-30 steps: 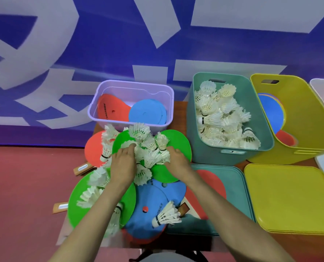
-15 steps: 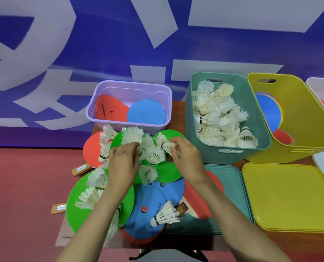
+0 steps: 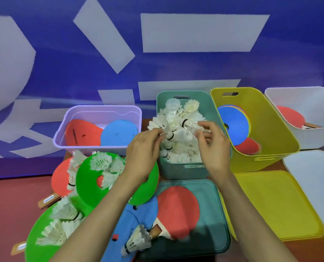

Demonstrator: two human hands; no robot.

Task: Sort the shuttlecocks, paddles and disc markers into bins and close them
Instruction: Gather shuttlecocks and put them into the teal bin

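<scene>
The left hand point(image 3: 141, 154) and right hand point(image 3: 215, 148), each pinching shuttlecocks point(image 3: 169, 129), had moved from the pile point(image 3: 104, 165) to above the teal bin point(image 3: 178, 173) (release pending; pile reduced).

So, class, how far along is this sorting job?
Done: the teal plastic bin is heaped with white feather shuttlecocks; the yellow plastic bin holds a blue disc marker. In hand: left hand and right hand hold more over it. Remaining: loose shuttlecocks, green disc markers, a red paddle on the teal lid; no bin is closed.
</scene>
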